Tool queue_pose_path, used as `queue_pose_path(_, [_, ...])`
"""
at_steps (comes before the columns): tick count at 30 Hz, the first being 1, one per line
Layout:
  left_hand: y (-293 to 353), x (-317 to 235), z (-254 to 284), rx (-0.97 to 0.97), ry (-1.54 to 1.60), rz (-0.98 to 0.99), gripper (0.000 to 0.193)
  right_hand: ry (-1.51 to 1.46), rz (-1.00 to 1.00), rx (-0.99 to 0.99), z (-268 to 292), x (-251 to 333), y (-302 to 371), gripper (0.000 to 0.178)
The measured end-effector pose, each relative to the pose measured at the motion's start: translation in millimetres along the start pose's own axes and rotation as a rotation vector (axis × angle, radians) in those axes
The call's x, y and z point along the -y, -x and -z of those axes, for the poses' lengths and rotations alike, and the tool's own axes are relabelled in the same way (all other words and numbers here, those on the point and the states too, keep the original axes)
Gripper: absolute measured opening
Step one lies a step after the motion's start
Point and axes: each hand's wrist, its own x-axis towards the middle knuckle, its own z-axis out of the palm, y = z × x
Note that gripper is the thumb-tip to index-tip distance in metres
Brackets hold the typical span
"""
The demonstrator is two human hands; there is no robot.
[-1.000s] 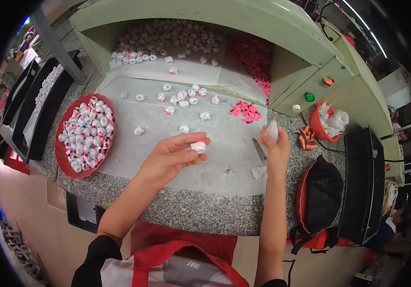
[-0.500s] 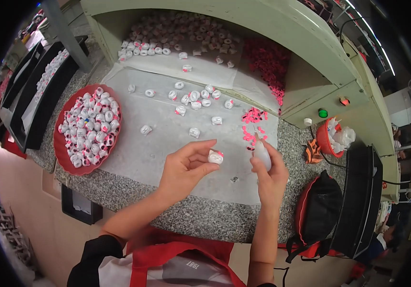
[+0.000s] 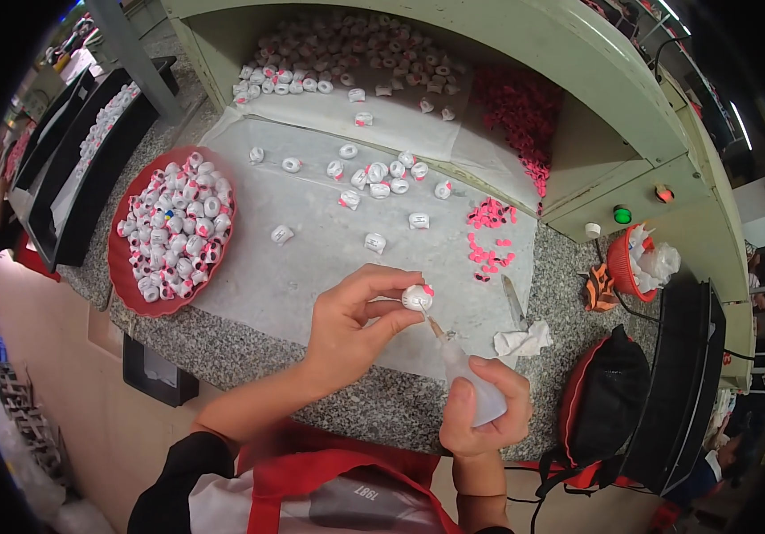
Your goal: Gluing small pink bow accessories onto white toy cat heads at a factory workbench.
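Between thumb and fingertips, my left hand [image 3: 351, 322] pinches a small white molded piece [image 3: 415, 298] with a pink patch on its upper right. My right hand [image 3: 492, 414] is wrapped round a translucent squeeze bottle [image 3: 480, 392], tilted so its thin nozzle reaches up and left to the piece's lower edge. The tip seems to touch the piece. Beyond my hands, several similar white pieces [image 3: 374, 243] lie scattered over the white paper sheet [image 3: 253, 258]. Small pink discs [image 3: 491, 214], some with dark marks, are spread to the right.
A red dish [image 3: 118, 276] heaped with white-and-pink pieces stands left. Behind, a pale green open-fronted cabinet [image 3: 596, 98] holds more pieces and a pink heap [image 3: 525, 116]. At right lie a blade-like tool [image 3: 514, 303], crumpled white tissue [image 3: 523, 339], an orange basket [image 3: 623, 267] and a black bag [image 3: 610, 392].
My right hand has come down toward me, and the bottle's nozzle has swung left to the white piece. The blade-like tool and tissue have come into sight. The whole view has shifted slightly.
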Motion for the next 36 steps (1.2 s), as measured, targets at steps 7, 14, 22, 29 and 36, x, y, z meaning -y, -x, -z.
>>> queue_pose_path(7, [0.4,-3.6,1.8,-0.002,-0.014,-0.004,0.031,0.077,-0.177,0.034,-0.1,8.3,6.3,0.021])
queue_pose_path(14, [1.0,-4.4,3.0,-0.006,-0.004,-0.005,0.031,0.021,0.024,0.029,-4.0,-0.1,0.2,0.027])
queue_pose_path(22, [1.0,-4.0,3.2,0.008,-0.021,-0.018,0.032,0.006,0.04,0.034,-6.3,-0.3,1.0,0.026])
queue_pose_path(29, [0.3,-3.4,4.4,-0.009,-0.034,-0.026,0.031,-0.009,0.041,0.067,-2.9,0.5,-0.4,0.025])
queue_pose_path(36, [0.1,-2.8,4.8,-0.017,-0.039,-0.032,0.031,-0.011,0.015,0.063,-1.2,-1.4,0.4,0.024])
